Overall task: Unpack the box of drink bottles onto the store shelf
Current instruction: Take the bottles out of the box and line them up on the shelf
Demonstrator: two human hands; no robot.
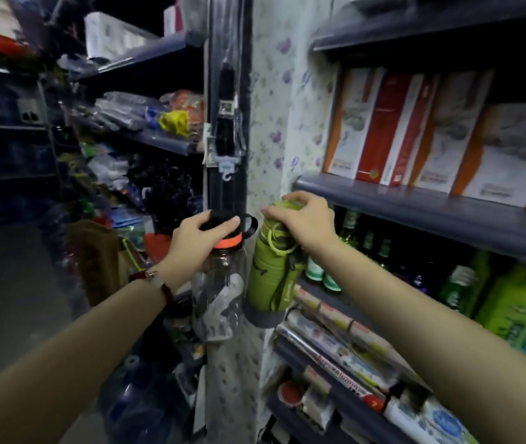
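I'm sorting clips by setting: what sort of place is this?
Most likely a small general shop: dark metal shelves crowded with boxed goods, green glass bottles and packaged rolls, while each hand grips a drink bottle by its lid.

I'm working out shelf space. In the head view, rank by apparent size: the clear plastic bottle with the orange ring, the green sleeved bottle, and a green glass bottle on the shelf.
1-2. Clear plastic bottle with the orange ring and green sleeved bottle: alike, unranked.
3. Green glass bottle: smallest, but farther and partly hidden.
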